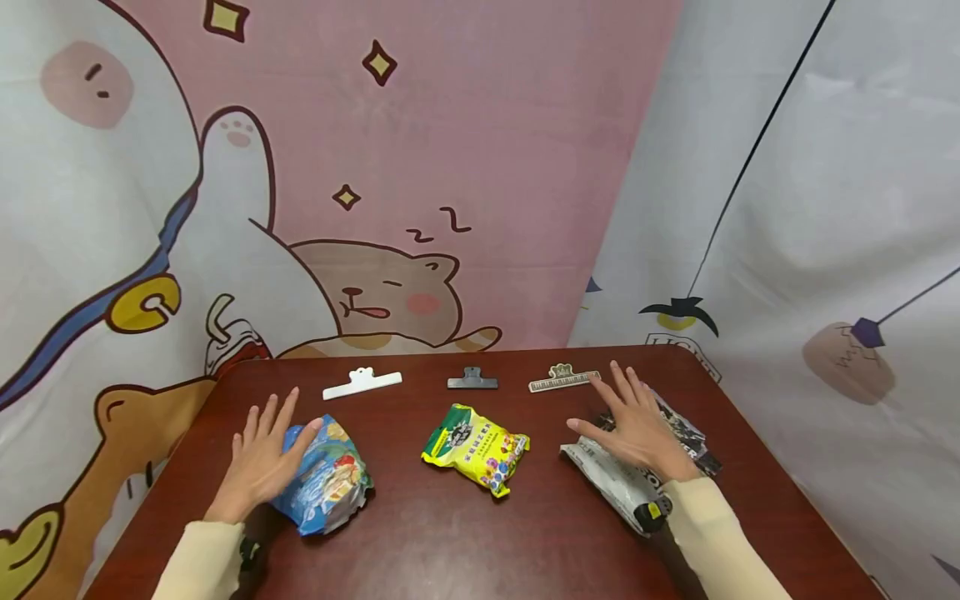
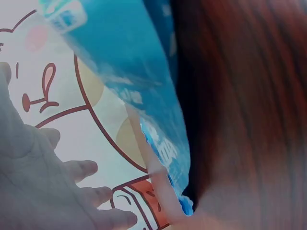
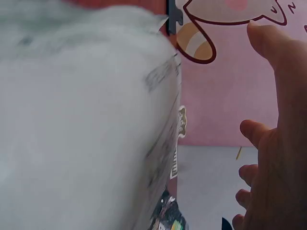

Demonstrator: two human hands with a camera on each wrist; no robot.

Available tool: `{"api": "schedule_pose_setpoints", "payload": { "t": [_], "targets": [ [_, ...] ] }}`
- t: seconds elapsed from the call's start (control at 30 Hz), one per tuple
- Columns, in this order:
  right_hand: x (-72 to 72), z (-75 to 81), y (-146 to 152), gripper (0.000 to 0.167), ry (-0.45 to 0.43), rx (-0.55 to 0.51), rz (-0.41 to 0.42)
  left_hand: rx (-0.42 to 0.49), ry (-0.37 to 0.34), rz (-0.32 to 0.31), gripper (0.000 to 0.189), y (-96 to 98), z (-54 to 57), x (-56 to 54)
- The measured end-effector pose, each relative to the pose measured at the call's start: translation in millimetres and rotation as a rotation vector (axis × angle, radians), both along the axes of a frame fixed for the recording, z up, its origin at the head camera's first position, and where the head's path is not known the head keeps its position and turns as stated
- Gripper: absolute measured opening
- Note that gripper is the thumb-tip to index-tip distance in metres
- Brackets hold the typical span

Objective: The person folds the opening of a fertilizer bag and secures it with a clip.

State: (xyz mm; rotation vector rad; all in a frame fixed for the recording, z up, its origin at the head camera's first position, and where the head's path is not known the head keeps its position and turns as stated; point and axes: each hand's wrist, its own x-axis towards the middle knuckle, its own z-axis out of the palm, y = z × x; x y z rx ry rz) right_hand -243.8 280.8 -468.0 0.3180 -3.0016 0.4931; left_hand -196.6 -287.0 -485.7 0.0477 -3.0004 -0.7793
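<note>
My left hand (image 1: 260, 462) is spread with straight fingers beside and partly over a blue snack bag (image 1: 330, 475); the same blue bag (image 2: 139, 72) fills the upper middle of the left wrist view. On the right, my other hand (image 1: 636, 423) hovers with fingers fanned out above a white-and-black bag (image 1: 611, 479), whose pale side (image 3: 86, 124) looms large in the right wrist view. Neither hand grips anything. Between them lies a yellow-and-green packet (image 1: 478, 450) with printed flowers, flat on the table.
Along the far side of the dark red wooden table (image 1: 450, 558) lie a white clip (image 1: 363, 383), a black clip (image 1: 472, 380) and a gold-toned clip (image 1: 562, 379) with a ruler-like bar. Behind the table hangs a cartoon-printed cloth (image 1: 525, 167).
</note>
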Motion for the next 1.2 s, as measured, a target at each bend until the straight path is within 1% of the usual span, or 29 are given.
{"api": "schedule_pose_setpoints", "payload": {
  "t": [0.23, 0.37, 0.5, 0.7, 0.8, 0.97, 1.2],
  "targets": [
    [-1.9, 6.1, -16, 0.097, -0.044, -0.024, 0.01, 0.093, -0.053, 0.027, 0.088, -2.9, 4.4, 5.5],
    [-2.5, 7.8, -24, 0.096, -0.057, -0.038, 0.016, 0.145, -0.082, 0.05, 0.089, -4.6, 7.5, 5.7],
    [-1.5, 8.7, -30, 0.096, -0.084, -0.064, 0.028, 0.207, -0.135, 0.082, 0.092, -5.9, 10.2, 6.3],
    [1.0, 5.7, -41, 0.095, -0.115, -0.098, 0.037, 0.284, -0.192, 0.145, 0.092, -10.9, 15.1, 11.9],
    [2.5, 4.5, -46, 0.094, -0.129, -0.111, 0.046, 0.33, -0.228, 0.184, 0.094, -14.4, 17.8, 12.3],
    [5.9, 5.7, -55, 0.093, -0.161, -0.125, 0.063, 0.414, -0.286, 0.262, 0.101, -19.9, 22.7, 11.9],
    [8.2, 4.9, -68, 0.091, -0.185, -0.138, 0.107, 0.505, -0.295, 0.341, 0.106, -27.3, 26.5, 15.9]
  ]
}}
